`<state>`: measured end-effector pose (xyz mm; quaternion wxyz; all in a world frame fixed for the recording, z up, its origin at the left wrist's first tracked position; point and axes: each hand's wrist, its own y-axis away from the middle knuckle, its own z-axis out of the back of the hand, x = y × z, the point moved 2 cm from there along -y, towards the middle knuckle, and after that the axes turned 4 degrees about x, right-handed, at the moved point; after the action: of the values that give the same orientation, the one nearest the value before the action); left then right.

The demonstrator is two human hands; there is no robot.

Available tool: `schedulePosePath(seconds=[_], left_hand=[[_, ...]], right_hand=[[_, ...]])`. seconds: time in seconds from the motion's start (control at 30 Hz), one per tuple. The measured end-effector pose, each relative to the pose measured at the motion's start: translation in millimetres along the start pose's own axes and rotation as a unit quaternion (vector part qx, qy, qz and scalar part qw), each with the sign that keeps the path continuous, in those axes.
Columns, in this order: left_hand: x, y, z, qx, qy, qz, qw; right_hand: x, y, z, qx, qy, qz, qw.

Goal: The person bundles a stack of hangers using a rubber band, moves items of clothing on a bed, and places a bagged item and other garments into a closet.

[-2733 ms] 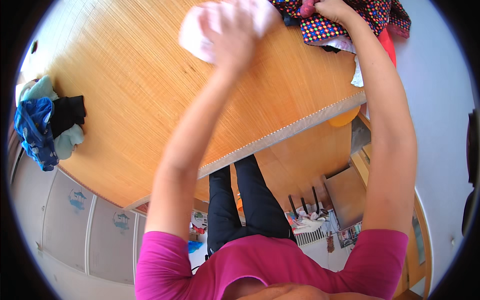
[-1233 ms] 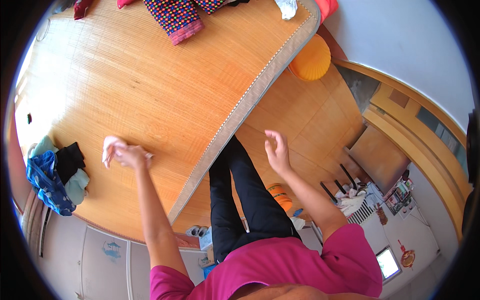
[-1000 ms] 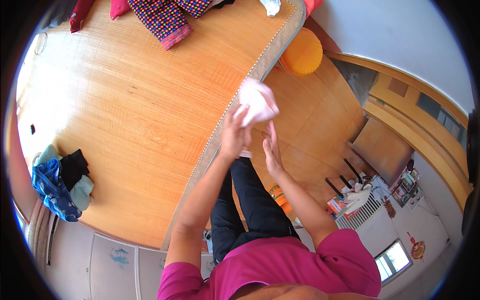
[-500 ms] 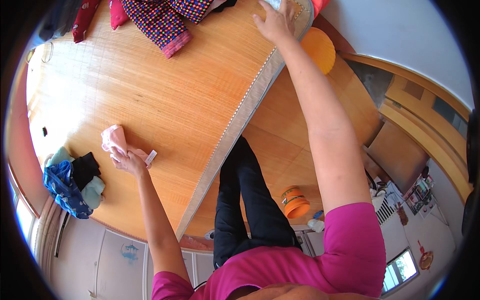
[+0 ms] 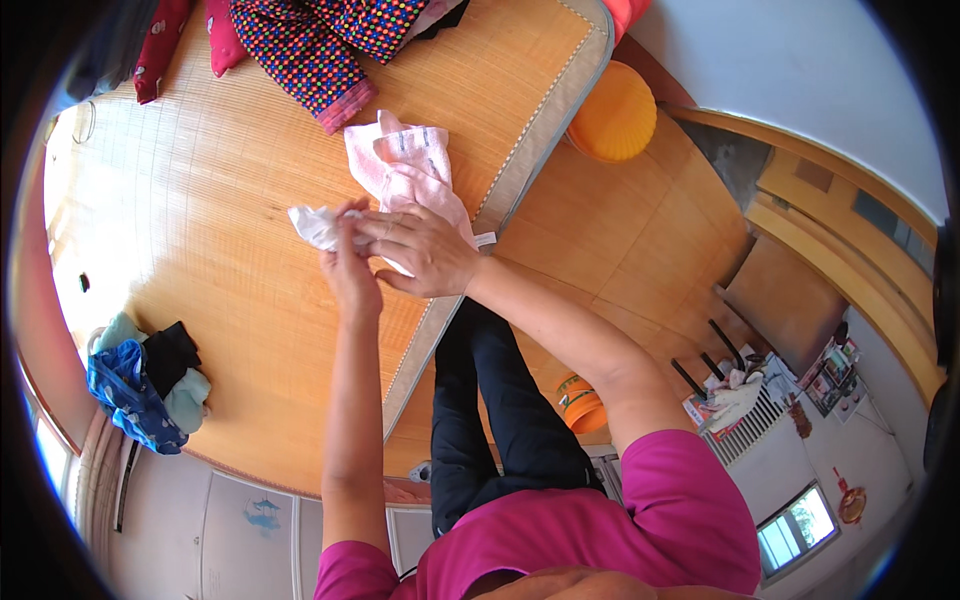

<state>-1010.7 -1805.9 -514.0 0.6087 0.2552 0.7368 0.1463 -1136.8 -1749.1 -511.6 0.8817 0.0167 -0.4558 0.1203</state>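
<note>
A small pink garment [image 5: 405, 165] lies spread on the woven bamboo mat [image 5: 220, 230] near its bound right edge. My right hand [image 5: 420, 250] rests on the garment's near end, fingers closed over the cloth. My left hand [image 5: 348, 262] is just beside it, pinching a white part of the cloth [image 5: 315, 225] that sticks out to the left. Both hands touch each other over the fabric.
A polka-dot garment [image 5: 320, 40] and red clothes [image 5: 160, 40] lie at the mat's far end. A pile of blue, black and pale green clothes [image 5: 145, 380] sits at the left. An orange stool [image 5: 610, 110] and an orange container [image 5: 580, 400] stand on the wooden floor.
My right hand has come back from the far right corner of the mat with the pink garment. My left hand has left the small pink piece by the pile and joined it.
</note>
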Motion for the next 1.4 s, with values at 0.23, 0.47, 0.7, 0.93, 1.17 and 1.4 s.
schedulePosePath(seconds=[0.23, 0.47, 0.7, 0.93, 1.17, 1.4], left_hand=[[12.1, -26.7, 159.9, 0.016, -0.547, 0.087, 0.833], [21.8, -41.8, 148.6, 0.074, -0.733, 0.178, 0.653], [39.6, -50.0, 135.9, 0.095, -0.772, 0.157, 0.609], [35.1, -50.6, 133.8, 0.1, -0.771, 0.169, 0.606], [40.1, -52.2, 128.2, 0.108, -0.763, 0.164, 0.616], [37.8, -47.6, 133.5, 0.115, -0.779, 0.15, 0.598]], right_hand=[[-60.9, -20.0, -38.8, -0.011, 0.293, -0.102, 0.951], [-163.6, -45.8, 155.4, -0.041, 0.396, -0.175, 0.9], [-208.5, 0.7, 306.2, -0.392, 0.342, -0.378, 0.766], [-157.8, -66.3, 119.7, -0.04, 0.339, -0.208, 0.917], [-227.1, 128.3, 296.3, 0.036, 0.309, -0.702, 0.641], [-179.1, -59.3, 363.9, -0.31, 0.353, -0.249, 0.847]])
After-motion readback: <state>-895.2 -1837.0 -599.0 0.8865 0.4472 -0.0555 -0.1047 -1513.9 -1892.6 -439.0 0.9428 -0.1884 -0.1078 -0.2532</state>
